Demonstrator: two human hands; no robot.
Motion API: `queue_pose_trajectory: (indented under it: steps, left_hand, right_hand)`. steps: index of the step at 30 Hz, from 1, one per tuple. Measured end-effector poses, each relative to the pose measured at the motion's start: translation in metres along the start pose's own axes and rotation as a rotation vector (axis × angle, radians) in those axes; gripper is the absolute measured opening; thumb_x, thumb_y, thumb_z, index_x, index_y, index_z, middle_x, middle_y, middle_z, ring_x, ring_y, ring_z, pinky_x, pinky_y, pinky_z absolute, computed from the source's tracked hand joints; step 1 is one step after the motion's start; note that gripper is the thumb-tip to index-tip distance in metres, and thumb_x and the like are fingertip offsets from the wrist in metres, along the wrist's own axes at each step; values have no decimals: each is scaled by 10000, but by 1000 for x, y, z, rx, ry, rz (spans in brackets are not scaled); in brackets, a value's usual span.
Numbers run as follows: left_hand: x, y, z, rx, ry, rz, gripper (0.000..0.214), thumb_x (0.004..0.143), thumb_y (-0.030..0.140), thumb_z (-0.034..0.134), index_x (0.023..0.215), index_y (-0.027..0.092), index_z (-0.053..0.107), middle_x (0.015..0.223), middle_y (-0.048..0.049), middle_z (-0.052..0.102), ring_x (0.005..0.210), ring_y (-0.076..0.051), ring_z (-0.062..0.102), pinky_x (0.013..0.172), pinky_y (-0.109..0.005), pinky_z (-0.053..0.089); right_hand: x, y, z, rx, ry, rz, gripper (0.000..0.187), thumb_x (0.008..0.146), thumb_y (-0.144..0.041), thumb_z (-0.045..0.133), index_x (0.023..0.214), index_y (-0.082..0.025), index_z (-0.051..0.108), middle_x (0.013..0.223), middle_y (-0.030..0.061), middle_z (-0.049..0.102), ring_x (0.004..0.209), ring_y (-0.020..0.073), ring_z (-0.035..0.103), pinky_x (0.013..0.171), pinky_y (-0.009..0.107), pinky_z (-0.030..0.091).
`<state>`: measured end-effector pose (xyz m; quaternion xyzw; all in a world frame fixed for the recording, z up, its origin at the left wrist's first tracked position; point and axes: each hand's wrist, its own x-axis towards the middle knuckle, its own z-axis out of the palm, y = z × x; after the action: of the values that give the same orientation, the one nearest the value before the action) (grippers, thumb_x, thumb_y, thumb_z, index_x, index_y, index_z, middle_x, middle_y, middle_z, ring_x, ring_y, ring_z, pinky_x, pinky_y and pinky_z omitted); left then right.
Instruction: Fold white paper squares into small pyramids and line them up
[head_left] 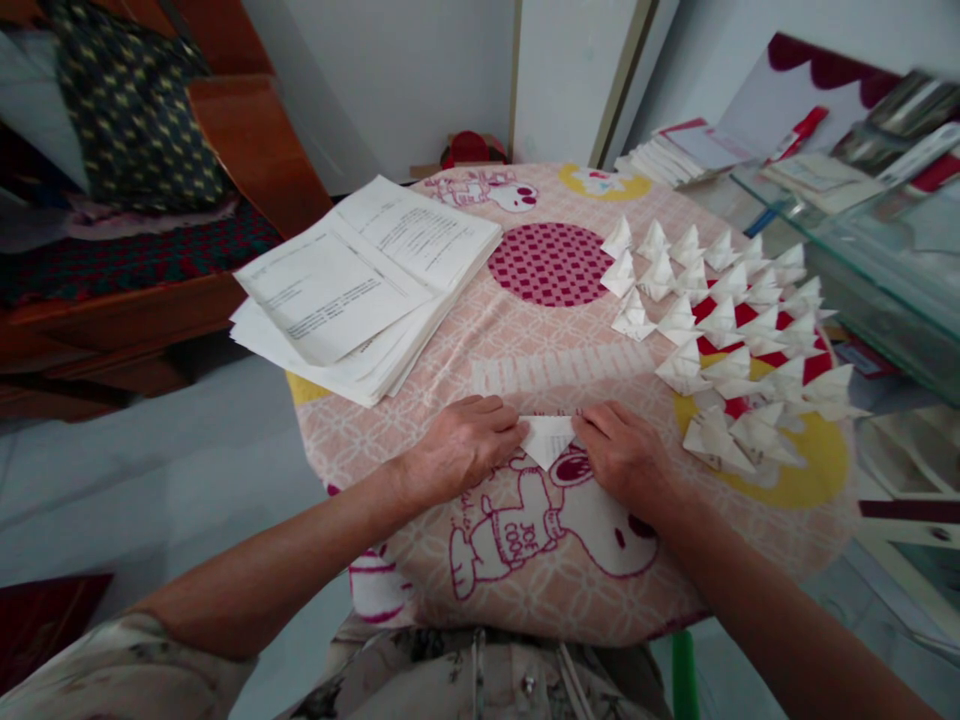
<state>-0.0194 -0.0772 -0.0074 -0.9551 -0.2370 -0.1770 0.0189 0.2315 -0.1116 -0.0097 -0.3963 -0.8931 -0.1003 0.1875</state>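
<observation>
Between my two hands is a small folded paper, a white triangle whose point faces me, with some print on its right part. The fingers of my left hand are closed on its left corner. My right hand pinches the opposite corner. Both hands rest low over the patterned tablecloth, near its front edge. To the right stand several folded paper pieces in rows, with pointed tips. At the left of the table lies a stack of printed sheets.
A glass shelf borders the table on the right, with a red marker and a metal container above it. More papers lie at the back right. A wooden bench with a dark patterned bag stands at the left.
</observation>
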Motion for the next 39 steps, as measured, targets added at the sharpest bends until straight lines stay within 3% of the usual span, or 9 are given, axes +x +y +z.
queue_pose_trajectory:
  steps: [8,19,25,31,39]
  left_hand:
    - [0,0,2,-12,10,-7,198,982,210,502,898,158,673,770,-30,610,706,-176,519,641,-319,412]
    - [0,-1,1,-21,-6,-3,205,1001,231,476,972,153,663,807,-40,618,729,-175,522,651,-309,412]
    - [2,-4,3,-40,-75,36,188,1000,204,461,1003,154,642,886,-66,628,844,-185,553,723,-306,446]
    - [2,-6,4,-43,-59,58,157,980,207,509,1030,139,642,880,-74,637,843,-195,567,705,-312,453]
    - [5,-4,0,-92,-76,-11,193,992,204,474,959,155,658,877,-77,645,825,-189,560,706,-313,462]
  right_hand:
    - [1,-15,1,39,23,-74,262,974,-112,445,1027,-97,701,1010,152,667,961,253,576,888,397,519]
    - [0,-32,-5,113,-16,-211,241,975,-96,454,1031,-73,687,933,144,675,895,239,578,775,373,497]
    - [0,-31,-1,140,-14,-208,229,975,-112,474,1013,-74,697,942,144,686,887,232,592,778,374,499]
    - [-2,-31,-2,110,-9,-130,240,970,-93,472,1024,-87,705,966,145,702,900,229,610,781,359,522]
    - [-4,-34,-5,21,7,-168,261,971,-92,465,1064,-65,707,1070,163,721,945,243,626,815,368,526]
